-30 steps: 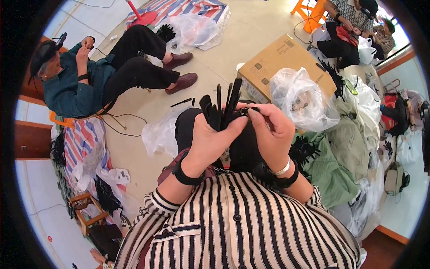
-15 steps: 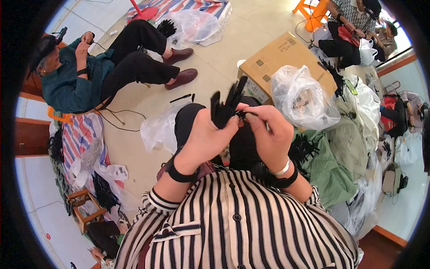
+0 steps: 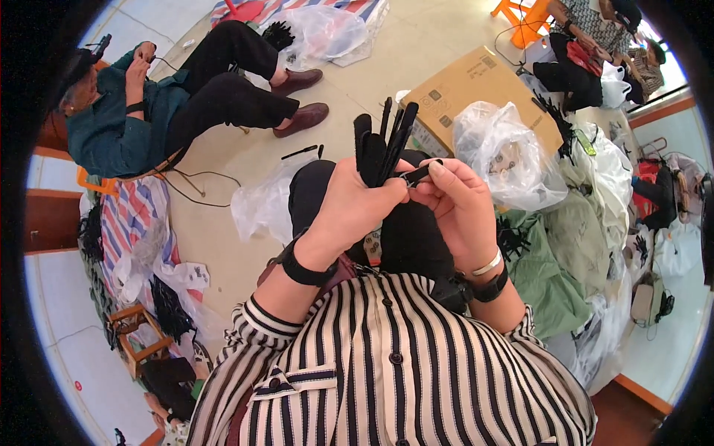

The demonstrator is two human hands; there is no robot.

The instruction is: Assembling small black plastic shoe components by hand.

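A black knitted glove (image 3: 378, 152) stands up out of my left hand (image 3: 349, 204), its fingers pointing away from me. My left hand is closed round its lower part, with the thumb pressed toward the right. Close beside it, my right hand (image 3: 460, 208) pinches a narrow black strip (image 3: 420, 174) that looks like one finger of the same glove. Something small and shiny shows between the two hands, too small to name. Both hands are above my lap, over my dark trousers (image 3: 413, 241).
A cardboard box (image 3: 483, 82) lies ahead to the right, with a clear plastic bag (image 3: 498, 160) against it. Green cloth (image 3: 550, 290) and black gloves (image 3: 513, 238) lie at my right. A seated person in dark green (image 3: 134, 141) works at the left; others sit at the far right.
The glove's fingers now stand straighter and show more fully. My right hand has turned and moved slightly right, drawing the black strip out from the left hand.
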